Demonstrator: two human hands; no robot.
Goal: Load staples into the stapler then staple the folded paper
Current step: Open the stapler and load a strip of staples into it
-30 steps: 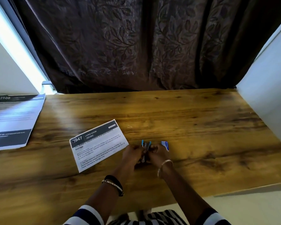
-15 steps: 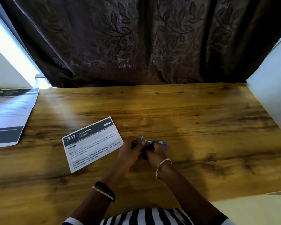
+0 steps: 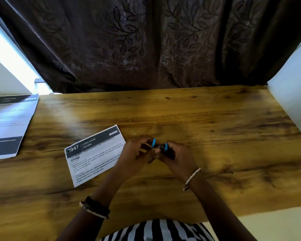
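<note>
A small black stapler (image 3: 161,147) with blue ends is held above the wooden table (image 3: 198,119), between both hands. My left hand (image 3: 137,153) grips its left part and my right hand (image 3: 178,156) grips its right part; the fingers hide most of the body. The two blue ends stand a little apart, so the stapler looks opened. No staples can be made out. The folded paper (image 3: 92,153), white with a dark header and printed text, lies flat on the table just left of my left hand.
A second printed sheet (image 3: 9,124) lies at the table's left edge. A dark patterned curtain (image 3: 146,40) hangs behind the table. A white wall (image 3: 294,101) borders the right side. The table's front edge runs near my body.
The small blue-and-white packet seen by my right hand a second ago is no longer visible. Both hands stay on the stapler, and its blue ends have shifted in my fingers.
</note>
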